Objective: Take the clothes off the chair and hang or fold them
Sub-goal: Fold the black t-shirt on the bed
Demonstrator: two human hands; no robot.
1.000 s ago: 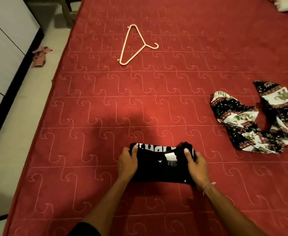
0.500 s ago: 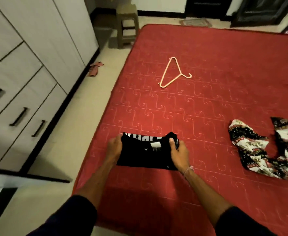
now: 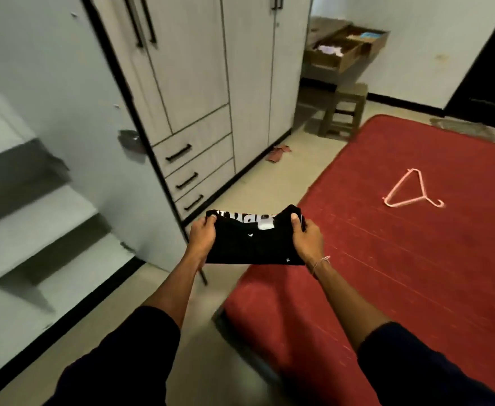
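A person's left hand [image 3: 201, 233] and right hand [image 3: 307, 238] each grip one short end of a folded black shirt [image 3: 255, 238], held level in the air between them. It looks light, soft and floppy; supporting both ends should keep the fold together.

Black folded garment [image 3: 255, 244] with white print, red bed cover [image 3: 416, 259], pink hanger [image 3: 410, 191]

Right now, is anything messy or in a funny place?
Yes. A reddish scrap lies crumpled on the floor by the wardrobe, and a pink hanger lies bare on the red mattress.
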